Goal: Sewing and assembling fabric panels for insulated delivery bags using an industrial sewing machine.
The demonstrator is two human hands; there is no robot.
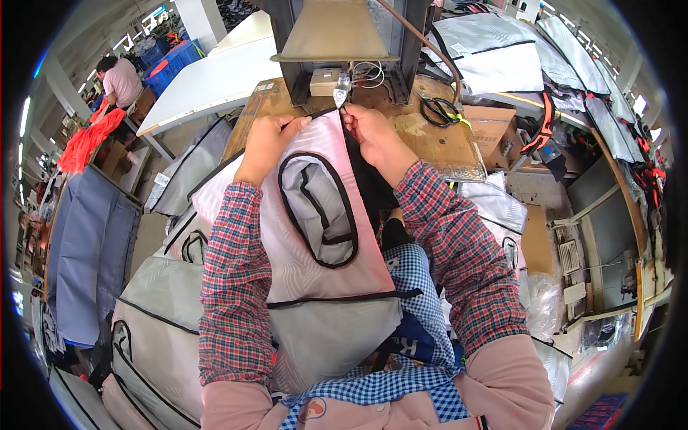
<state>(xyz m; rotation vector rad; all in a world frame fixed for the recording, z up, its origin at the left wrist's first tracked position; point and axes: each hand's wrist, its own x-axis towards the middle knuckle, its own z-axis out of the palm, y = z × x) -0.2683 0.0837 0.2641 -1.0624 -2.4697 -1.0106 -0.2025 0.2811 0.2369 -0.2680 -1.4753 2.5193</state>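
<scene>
A pink and grey fabric panel point(287, 244) with black bound edges and an oval black-trimmed opening hangs from the machine's front edge over my lap. My left hand point(269, 147) pinches its upper black edge, thumb on top. At the panel's top corner, my right hand point(376, 136) has its fingers closed on the black edging, just right of the metal machine head point(342, 92). The corner lies right under that head's tip. A stretch of black cloth point(369, 179) hangs below my right hand.
Black-handled scissors point(438, 111) lie on the worn wooden table point(423, 143) to the right. A cardboard box point(487, 129) stands beyond. Stacked fabric panels point(161, 287) flank me, and a white table point(215, 72) is behind left. Far left, another person point(122, 82) sits.
</scene>
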